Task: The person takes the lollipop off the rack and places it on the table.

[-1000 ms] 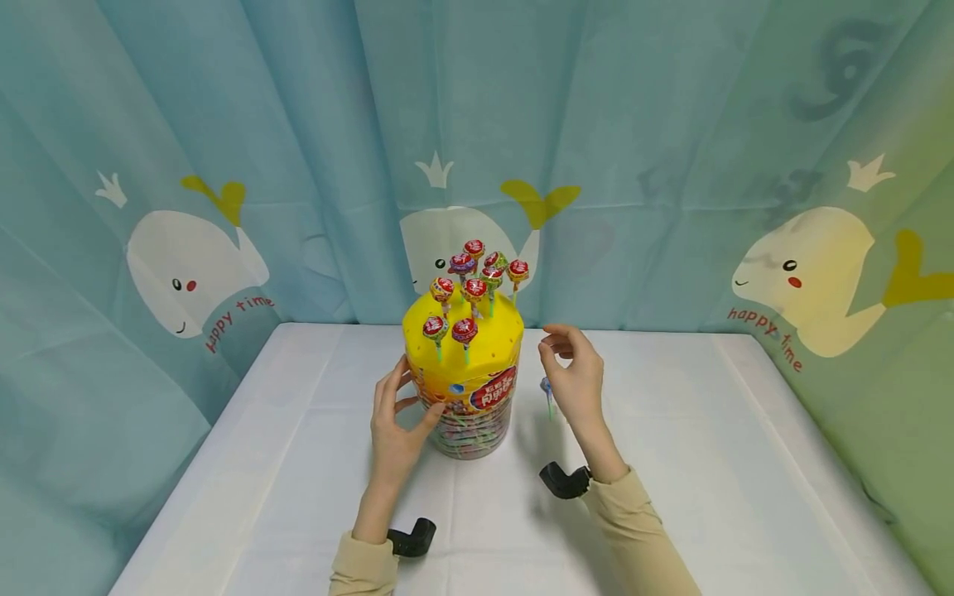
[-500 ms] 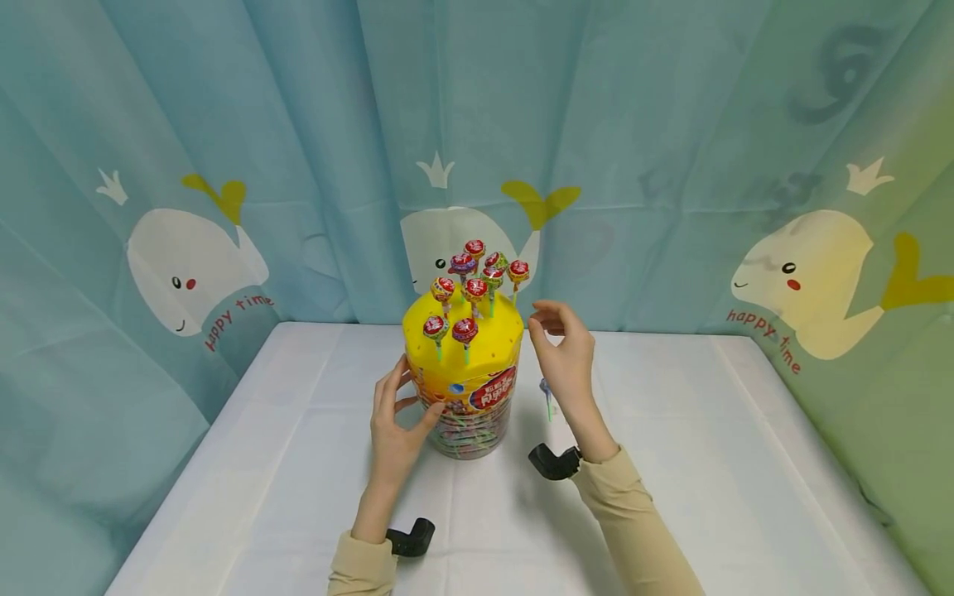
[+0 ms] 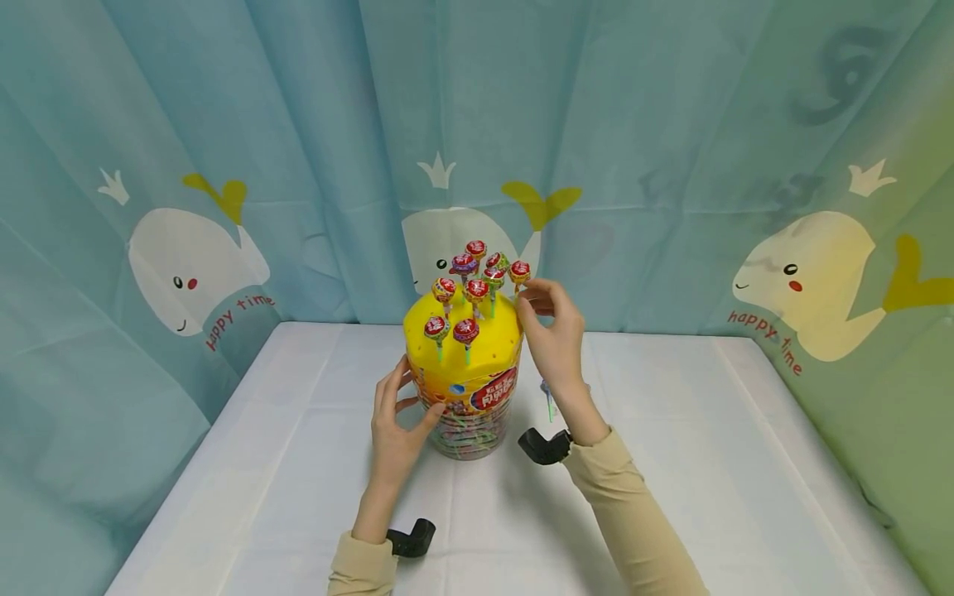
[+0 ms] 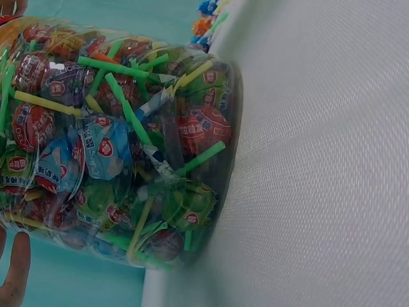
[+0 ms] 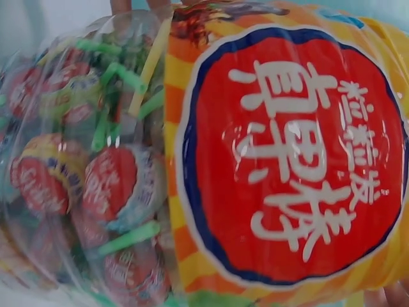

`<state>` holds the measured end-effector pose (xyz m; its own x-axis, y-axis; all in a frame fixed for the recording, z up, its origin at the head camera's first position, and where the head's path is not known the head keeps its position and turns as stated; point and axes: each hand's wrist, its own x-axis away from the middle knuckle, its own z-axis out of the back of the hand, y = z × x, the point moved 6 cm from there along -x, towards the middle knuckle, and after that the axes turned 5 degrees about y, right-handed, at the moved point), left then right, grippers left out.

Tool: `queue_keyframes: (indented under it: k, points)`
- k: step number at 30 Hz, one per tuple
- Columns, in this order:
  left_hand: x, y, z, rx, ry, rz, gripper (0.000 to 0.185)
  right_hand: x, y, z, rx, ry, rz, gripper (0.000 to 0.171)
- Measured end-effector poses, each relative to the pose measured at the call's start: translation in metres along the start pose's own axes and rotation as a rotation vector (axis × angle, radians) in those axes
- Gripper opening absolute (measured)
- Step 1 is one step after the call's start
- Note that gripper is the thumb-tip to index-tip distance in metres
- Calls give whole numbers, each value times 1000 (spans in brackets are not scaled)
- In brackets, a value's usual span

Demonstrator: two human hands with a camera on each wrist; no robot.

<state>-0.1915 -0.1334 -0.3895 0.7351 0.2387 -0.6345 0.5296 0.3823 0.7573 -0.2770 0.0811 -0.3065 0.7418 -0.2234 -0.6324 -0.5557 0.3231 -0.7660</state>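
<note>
A clear jar (image 3: pixel 468 434) packed with wrapped lollipops stands upright on the white table, with a bright yellow top (image 3: pixel 488 348) and an orange label (image 5: pixel 182 211). Several lollipops stick up from holes in that top. Fingers and thumb of my left hand (image 3: pixel 395 439) curve round the jar's left side, holding it at the label. My right hand (image 3: pixel 555 339) is at the top's right edge, thumb and forefinger slightly apart, fingertips right by the stick of a red and yellow lollipop (image 3: pixel 519 271). A blue-wrapped lollipop (image 4: pixel 105 147) shows through the jar wall in the left wrist view.
A lollipop with a green stick (image 3: pixel 549 403) lies on the table (image 3: pixel 715 463) right of the jar, partly behind my right wrist. More wrapped lollipops (image 4: pixel 203 25) lie beyond the jar in the left wrist view. A blue curtain (image 3: pixel 633 124) with whale prints hangs behind.
My right hand has moved left and away from me, from beside the jar up to the red and yellow lollipop's stick. My left hand has stayed on the jar.
</note>
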Motion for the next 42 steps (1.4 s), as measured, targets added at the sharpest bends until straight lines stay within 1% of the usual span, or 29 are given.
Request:
queue_keyframes:
  k: [9, 19, 30, 35, 42]
  points:
    - [0, 1, 0, 9, 4, -7, 76, -2, -2, -6, -6, 18, 15, 21]
    - [-1, 0, 0, 14, 3, -4, 76, -3, -2, -6, -26, 35, 40, 21]
    - [0, 0, 0, 17, 4, 1, 76, -6, -7, -7, -28, 54, 74, 21]
    - [0, 0, 0, 18, 7, -3, 76, -9, -11, -6, -34, 61, 98, 20]
    - [0, 1, 1, 23, 7, -14, 76, -14, -13, -3, -50, 62, 101, 21]
